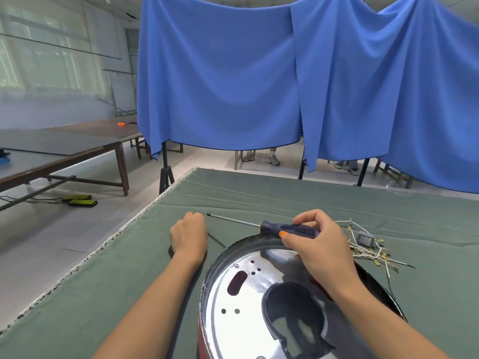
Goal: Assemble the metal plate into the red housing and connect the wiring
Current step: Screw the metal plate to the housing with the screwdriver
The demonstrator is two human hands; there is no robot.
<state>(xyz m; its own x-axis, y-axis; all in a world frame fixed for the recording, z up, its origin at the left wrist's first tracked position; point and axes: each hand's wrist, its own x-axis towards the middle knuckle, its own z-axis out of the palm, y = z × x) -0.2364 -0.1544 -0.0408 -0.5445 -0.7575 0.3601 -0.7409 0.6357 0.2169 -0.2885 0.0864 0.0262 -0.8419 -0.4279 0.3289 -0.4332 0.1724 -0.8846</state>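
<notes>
The shiny metal plate (243, 294), with several holes and a large round opening, lies inside the red housing (201, 325), of which only a red sliver shows at the lower left rim. My right hand (318, 244) grips the dark blue and orange handle of a screwdriver (290, 227), its shaft pointing left over the green cloth. My left hand (189, 234) rests on the cloth left of the housing with fingers curled under; whether it holds anything is hidden. A black cable (216, 239) runs from beside it. A bundle of white wires with brass terminals (368, 250) lies to the right.
The green cloth-covered table (259, 193) has its left edge close to my left arm. A small grey switch part (364, 238) sits among the wires. Blue curtains (220, 73) hang behind the table, with a tripod stand (166, 174) and other tables to the left.
</notes>
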